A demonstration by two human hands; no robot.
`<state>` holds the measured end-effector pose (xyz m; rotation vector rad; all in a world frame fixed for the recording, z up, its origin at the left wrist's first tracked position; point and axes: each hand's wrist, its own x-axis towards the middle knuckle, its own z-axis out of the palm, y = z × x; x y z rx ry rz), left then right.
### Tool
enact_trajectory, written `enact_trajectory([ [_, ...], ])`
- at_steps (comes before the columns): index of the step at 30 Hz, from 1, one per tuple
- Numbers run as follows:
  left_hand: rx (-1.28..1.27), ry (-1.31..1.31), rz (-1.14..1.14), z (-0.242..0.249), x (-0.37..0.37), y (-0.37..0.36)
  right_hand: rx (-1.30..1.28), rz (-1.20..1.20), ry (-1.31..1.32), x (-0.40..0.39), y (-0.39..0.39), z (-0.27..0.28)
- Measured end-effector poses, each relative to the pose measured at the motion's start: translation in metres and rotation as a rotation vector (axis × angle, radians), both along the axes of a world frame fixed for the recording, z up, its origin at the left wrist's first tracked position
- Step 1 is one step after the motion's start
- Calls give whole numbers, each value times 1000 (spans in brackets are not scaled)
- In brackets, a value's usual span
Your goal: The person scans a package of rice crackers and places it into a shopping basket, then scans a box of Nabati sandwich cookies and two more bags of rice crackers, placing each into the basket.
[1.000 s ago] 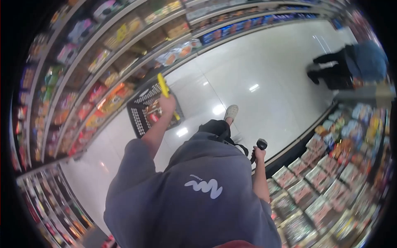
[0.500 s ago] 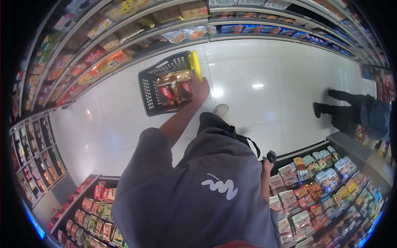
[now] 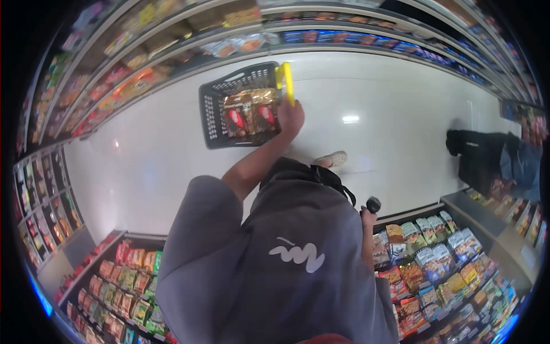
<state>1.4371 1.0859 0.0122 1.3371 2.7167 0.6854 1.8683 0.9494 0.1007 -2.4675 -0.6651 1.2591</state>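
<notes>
My left hand (image 3: 292, 117) is closed round the yellow handle (image 3: 289, 83) of a dark grey shopping basket (image 3: 212, 117) with perforated sides. In the basket lie shiny brown-and-gold packets (image 3: 264, 114) with red labels. My left arm stretches forward to it, and the basket is close over the pale floor. At my right side, low by the hip, my right hand (image 3: 368, 218) is wrapped round a small black object (image 3: 373, 204) with a rounded end; I cannot tell its kind.
Shelves of packaged goods (image 3: 338, 38) curve along the front and left. Behind me on both sides stand racks of snack packets (image 3: 435, 258). A person in dark trousers (image 3: 481, 146) is in the aisle at the right. Glossy tiled floor (image 3: 389, 120) runs between the shelves.
The basket has shifted slightly right and forward in view with my left hand. One of my feet has come further right. The person at the right has moved slightly.
</notes>
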Motion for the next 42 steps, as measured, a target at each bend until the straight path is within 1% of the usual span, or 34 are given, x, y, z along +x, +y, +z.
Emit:
enact_trajectory([
  [1, 93, -524, 216, 65, 11, 13, 9, -20, 49, 15, 6, -11],
  [2, 46, -534, 220, 72, 19, 24, 30, -54, 107, 36, 9, -28],
  [3, 120, -524, 215, 60, 28, 33, 41, -79, 109, 49, 18, -40],
  [5, 210, -609, 238, 84, 54, 51, 63, -104, 54, 73, 27, -43],
  [6, 64, -569, 230, 72, 57, 62, 70, -96, 79, 89, 31, -52],
  [7, 113, -547, 228, 52, 59, 70, 76, -109, 86, 95, 35, -46],
  [8, 192, -526, 183, 47, 65, 78, 83, -119, 93, 102, 40, -41],
  [10, 354, -524, 174, 30, 81, 101, 104, -166, 115, 124, 46, -50],
  [12, 316, -450, 189, 26, 96, 123, 87, -241, 177, 143, 50, -59],
  [13, 311, -505, 179, 14, 97, 135, 79, -262, 175, 154, 48, -63],
  [14, 298, -560, 174, 33, 107, 145, 64, -280, 171, 159, 46, -70],
  [16, 171, -466, 246, 73, 142, 157, 52, -336, 183, 174, 37, -81],
  [18, 160, -452, 260, 53, 150, 177, -7, -346, 206, 183, 35, -86],
  [20, 131, -409, 266, 53, 163, 193, -37, -388, 198, 187, 38, -78],
  [22, 129, -495, 297, 43, 166, 210, -79, -419, 185, 189, 46, -68],
  [24, 154, -506, 315, 28, 172, 229, -125, -446, 160, 200, 60, -65],
  [25, 184, -522, 291, 14, 172, 236, -128, -462, 170, 208, 69, -63],
  [26, 212, -535, 270, 11, 174, 241, -140, -453, 173, 214, 80, -57],
  [27, 179, -524, 292, 7, 177, 249, -95, -469, 159, 222, 94, -51],
  [28, 180, -517, 309, 15, 189, 256, -48, -480, 146, 231, 109, -50],
  [29, 197, -484, 300, 30, 205, 262, -64, -470, 118, 246, 119, -64],
  [30, 209, -449, 298, 37, 216, 265, -66, -421, 95, 253, 139, -44],
  [31, 275, -427, 238, 31, 220, 270, -65, -407, 76, 258, 156, -38],
  [32, 279, -408, 286, 25, 227, 277, -56, -381, 58, 270, 177, -35],
  [34, 303, -436, 290, 20, 237, 289, -74, -261, 34, 286, 222, -24],
  [35, 336, -402, 265, 13, 238, 296, -87, -201, 11, 290, 243, -22],
  [36, 342, -395, 286, 8, 238, 302, -119, -143, 7, 298, 268, -22],
  [38, 405, -508, 296, -11, 243, 316, -77, -163, 120, 325, 300, -55],
  [39, 461, -483, 250, -10, 248, 323, -38, -107, 102, 333, 320, -59],
  [40, 451, -482, 253, -8, 253, 325, -43, -95, 110, 341, 339, -60],
  [42, 441, -338, 257, -1, 263, 335, 38, -94, 73, 354, 371, -61],
])
